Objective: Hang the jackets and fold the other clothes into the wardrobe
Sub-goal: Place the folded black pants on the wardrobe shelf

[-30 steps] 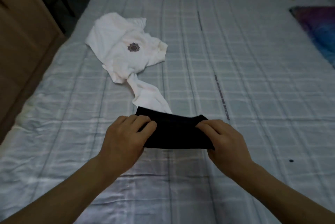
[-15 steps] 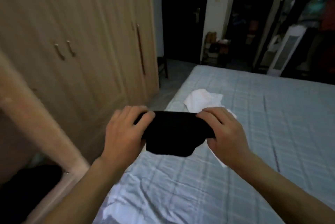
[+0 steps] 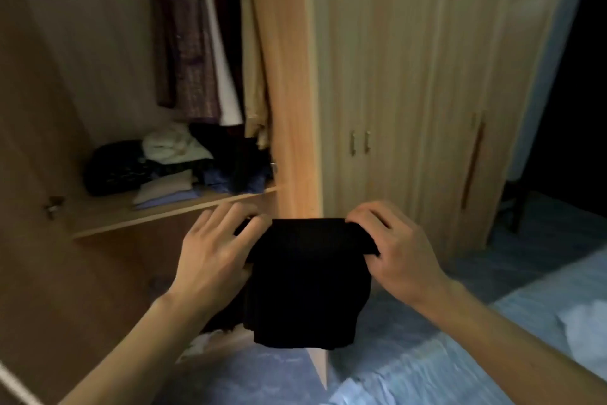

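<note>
Wooden shelf [image 3: 164, 212] on the left, inside the open wardrobe [image 3: 289, 92], with a heap of clothes [image 3: 174, 168] on it. Next, left hand [image 3: 213, 260], fingers pinching one top corner of the folded black cloth [image 3: 308, 280]. Cloth up in the air between both hands, near the shelf, not on it yet. Right hand [image 3: 394, 260] pinching the other corner. Probably the carrying step. Next: lift, reach left, lay flat on the shelf without undoing the fold.

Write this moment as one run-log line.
wardrobe: open | left hand: grips folded black garment | right hand: grips it | shelf: piled clothes | status: not shelved
</note>
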A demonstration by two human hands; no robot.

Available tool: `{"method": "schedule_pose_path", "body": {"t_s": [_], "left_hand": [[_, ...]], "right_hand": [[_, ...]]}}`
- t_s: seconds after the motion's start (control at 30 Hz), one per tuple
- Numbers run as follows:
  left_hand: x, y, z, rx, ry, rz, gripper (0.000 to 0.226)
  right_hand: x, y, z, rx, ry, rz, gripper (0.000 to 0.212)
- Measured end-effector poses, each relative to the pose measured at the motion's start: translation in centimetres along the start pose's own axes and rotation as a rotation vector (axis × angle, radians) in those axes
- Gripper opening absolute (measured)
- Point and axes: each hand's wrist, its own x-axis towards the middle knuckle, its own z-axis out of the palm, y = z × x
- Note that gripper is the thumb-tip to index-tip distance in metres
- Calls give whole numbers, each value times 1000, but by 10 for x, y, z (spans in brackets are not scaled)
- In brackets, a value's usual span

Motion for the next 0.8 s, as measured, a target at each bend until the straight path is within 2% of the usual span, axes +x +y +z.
{"method": "schedule_pose_path", "body": {"t_s": [0.27,0.47,0.57,0.8], "left_hand": [[-73,-42,-40,168,-149,-252,58],[-127,-97,-59,272,-110,-362,46],[-150,-129,-63,288,-86,-384,39],[-180,-214,-61,278,-48,-400,37]], "right_hand": [[41,-37,92,274,-147,-158,41],[77,-91,158,391,-261,-224,30],[96,-116,188,389,-268,-264,23],[144,-156,250,367,-274,-275,24]]}}
